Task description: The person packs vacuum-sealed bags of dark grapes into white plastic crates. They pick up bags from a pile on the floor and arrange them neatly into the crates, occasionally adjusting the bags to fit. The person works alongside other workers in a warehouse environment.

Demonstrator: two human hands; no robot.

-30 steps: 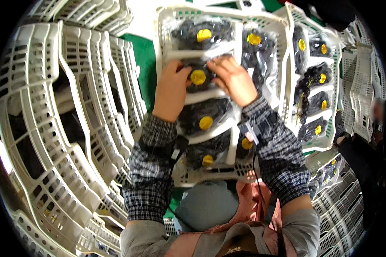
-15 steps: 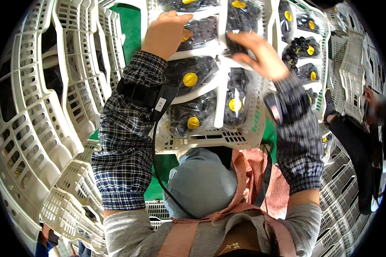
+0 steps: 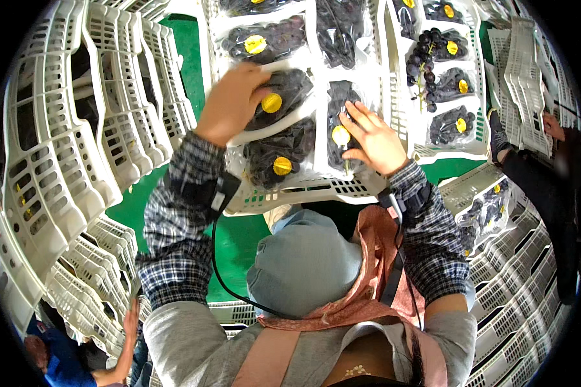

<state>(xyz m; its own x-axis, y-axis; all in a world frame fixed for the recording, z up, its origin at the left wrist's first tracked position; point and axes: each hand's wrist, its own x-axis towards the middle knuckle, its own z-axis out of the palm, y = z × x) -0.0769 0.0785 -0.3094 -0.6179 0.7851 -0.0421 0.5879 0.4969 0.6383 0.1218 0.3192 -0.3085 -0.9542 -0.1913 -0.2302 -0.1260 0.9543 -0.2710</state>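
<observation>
A white perforated crate [image 3: 300,199] holds bagged dark grapes with round yellow stickers, split by white padded strips. My left hand [image 3: 231,103] is over the left side of a middle bag [image 3: 284,87], thumb and fingers apart and slightly blurred, partly hiding that bag and the strip beside it. My right hand [image 3: 374,140] lies on the lower right bag [image 3: 336,100], its fingers spread across the plastic beside the sticker. Above them are more bags [image 3: 268,39], one on the right [image 3: 339,32] with no sticker in sight.
Stacked white crates [image 3: 90,116] line the left side. A neighbouring crate [image 3: 448,150] on the right holds bags and loose grapes [image 3: 426,58]. A co-worker in blue [image 3: 64,351] is at lower left; another person's dark-clothed leg [image 3: 536,206] is at right. Green floor [image 3: 239,258] shows between crates.
My hands have moved from an upper middle bag to lower bags, the right one onto the lower right bag. The view has shifted, and the co-worker in blue shows more at lower left.
</observation>
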